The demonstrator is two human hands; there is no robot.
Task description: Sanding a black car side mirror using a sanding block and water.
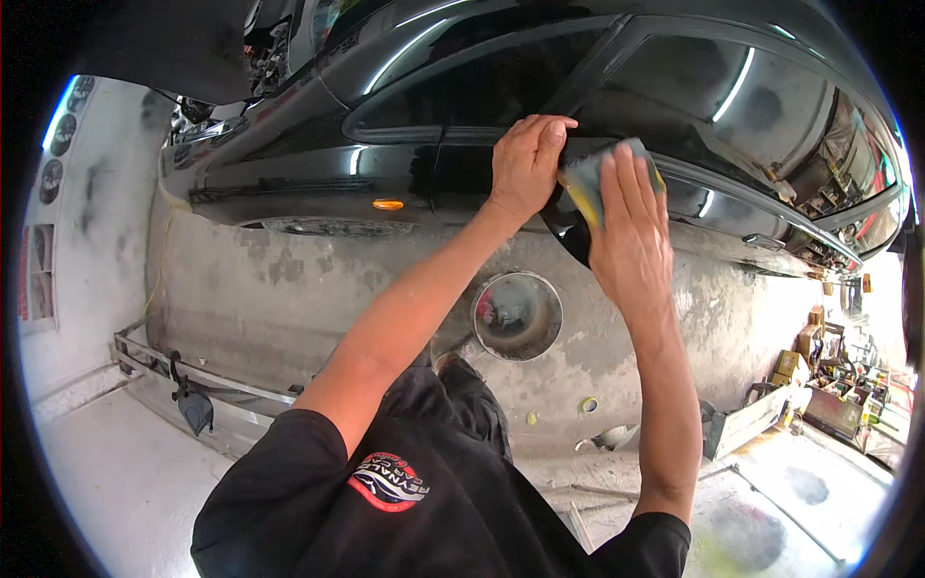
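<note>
The side mirror (568, 226) of a black car (308, 173) juts out toward me. My left hand (525, 171) is closed on the mirror's left side, thumb and fingers bent over its top. My right hand (633, 236) lies along the mirror's right part, its fingers stretched over a grey and yellow sanding pad (586, 191) and pressing it to the housing. The palm hides part of the pad, and both hands cover much of the mirror.
Below the mirror a round bucket (517, 357) with cloudy liquid stands on the stained concrete floor (385, 279). A small tape-like ring (590, 405) lies to its right. A metal frame (212, 380) runs along the left. Tools and boxes (833, 409) crowd the far right.
</note>
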